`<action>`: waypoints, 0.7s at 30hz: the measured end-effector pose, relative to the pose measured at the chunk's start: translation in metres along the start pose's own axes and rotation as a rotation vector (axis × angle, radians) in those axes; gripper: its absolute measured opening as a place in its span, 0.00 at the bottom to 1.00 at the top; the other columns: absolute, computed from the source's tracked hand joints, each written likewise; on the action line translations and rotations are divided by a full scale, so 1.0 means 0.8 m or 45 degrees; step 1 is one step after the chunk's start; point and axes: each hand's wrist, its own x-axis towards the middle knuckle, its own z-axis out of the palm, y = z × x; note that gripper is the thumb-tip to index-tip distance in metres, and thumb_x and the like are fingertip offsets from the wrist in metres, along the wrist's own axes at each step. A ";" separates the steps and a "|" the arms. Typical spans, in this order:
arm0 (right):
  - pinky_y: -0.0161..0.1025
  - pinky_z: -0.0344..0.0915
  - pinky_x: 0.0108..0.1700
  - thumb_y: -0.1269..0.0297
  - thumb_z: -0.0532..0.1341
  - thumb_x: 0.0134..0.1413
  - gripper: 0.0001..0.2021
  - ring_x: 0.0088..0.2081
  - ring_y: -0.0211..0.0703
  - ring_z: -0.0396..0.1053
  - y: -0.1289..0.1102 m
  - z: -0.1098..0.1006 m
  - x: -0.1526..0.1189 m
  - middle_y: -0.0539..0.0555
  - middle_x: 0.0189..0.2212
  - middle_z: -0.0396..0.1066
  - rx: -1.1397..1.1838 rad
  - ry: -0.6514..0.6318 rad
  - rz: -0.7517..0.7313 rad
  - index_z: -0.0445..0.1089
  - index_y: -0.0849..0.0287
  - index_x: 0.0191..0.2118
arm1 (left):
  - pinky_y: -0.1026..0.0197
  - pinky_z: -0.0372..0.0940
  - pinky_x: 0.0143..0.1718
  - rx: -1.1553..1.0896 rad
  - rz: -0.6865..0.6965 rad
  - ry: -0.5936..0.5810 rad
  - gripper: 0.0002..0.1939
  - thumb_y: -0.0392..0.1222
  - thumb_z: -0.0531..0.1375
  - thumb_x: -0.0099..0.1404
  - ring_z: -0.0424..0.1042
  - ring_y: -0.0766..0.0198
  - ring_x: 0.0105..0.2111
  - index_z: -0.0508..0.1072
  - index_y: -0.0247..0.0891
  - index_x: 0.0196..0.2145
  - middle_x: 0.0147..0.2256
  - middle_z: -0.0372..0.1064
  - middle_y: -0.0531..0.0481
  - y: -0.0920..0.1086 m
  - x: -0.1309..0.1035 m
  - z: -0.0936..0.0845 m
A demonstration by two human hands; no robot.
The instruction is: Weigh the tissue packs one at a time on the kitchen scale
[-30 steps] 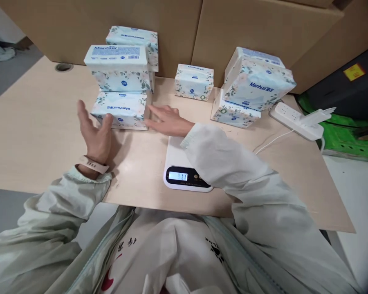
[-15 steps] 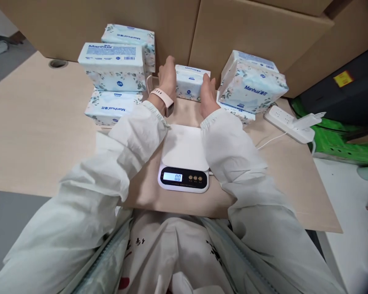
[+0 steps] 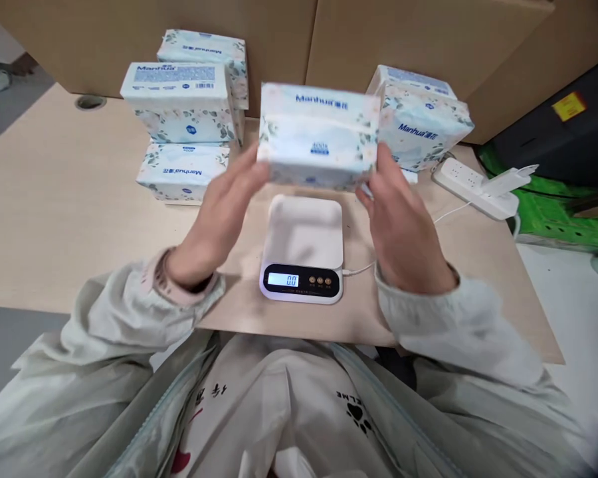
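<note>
Head: pack (image 3: 319, 126) sits midair between both hands, above the table (image 3: 64, 226), near the far edge of the scale (image 3: 306, 222); a bit blurred.
Pack: soft block, rounded edges, glossy film wrap, pale blue and white, floral print at the ends, "Manhua" and "400s" lettering; broad face toward camera.
Left hand (image 3: 222, 216): partly open, fingers stretched, pressed on the pack's left end; supports it from that side.
Right hand (image 3: 406, 222): half curled around the pack's right end, fingers at the lower corner; grips opposite the left.
Scale: flat white plastic, smooth square plate with rounded corners, glossy black strip, three round gold-tone buttons, lit display at 0.0; nothing touches the plate.
Left stack (image 3: 179, 123): same film-wrapped blocks, one on another, more just behind.
Right stack (image 3: 421, 126): same wrap, upper block tilted, lower one mostly hidden by the right hand and held block.
Table: smooth, pale wood-look top.
Cartons (image 3: 259, 40): plain brown cardboard, flat sides, behind the stacks.
Power strip (image 3: 473, 187): white hard plastic, long, plug in it.
Sleeves (image 3: 458, 325): thin, pale, wrinkled cloth, gathered cuffs.
Band (image 3: 162, 282): pink, smooth, left wrist.
</note>
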 end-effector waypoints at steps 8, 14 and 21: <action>0.62 0.51 0.82 0.39 0.61 0.69 0.34 0.80 0.55 0.53 0.073 -0.015 -0.099 0.45 0.78 0.57 -0.245 0.106 0.035 0.60 0.38 0.76 | 0.34 0.55 0.77 0.244 -0.331 -0.047 0.33 0.67 0.58 0.77 0.60 0.41 0.75 0.73 0.47 0.69 0.71 0.66 0.46 -0.011 -0.099 0.002; 0.70 0.67 0.71 0.36 0.46 0.72 0.32 0.68 0.65 0.71 0.103 -0.029 -0.069 0.61 0.63 0.76 -0.646 0.685 -0.530 0.71 0.44 0.68 | 0.40 0.49 0.80 -0.184 -0.194 0.145 0.32 0.67 0.53 0.78 0.56 0.47 0.77 0.74 0.46 0.66 0.70 0.68 0.52 -0.047 -0.050 -0.027; 0.66 0.75 0.61 0.41 0.46 0.74 0.29 0.55 0.62 0.80 0.124 -0.032 -0.059 0.62 0.52 0.81 -0.452 0.789 -0.570 0.76 0.50 0.61 | 0.40 0.43 0.81 -0.478 -0.521 -0.084 0.44 0.75 0.41 0.76 0.42 0.45 0.81 0.69 0.43 0.71 0.78 0.51 0.48 -0.066 -0.055 -0.023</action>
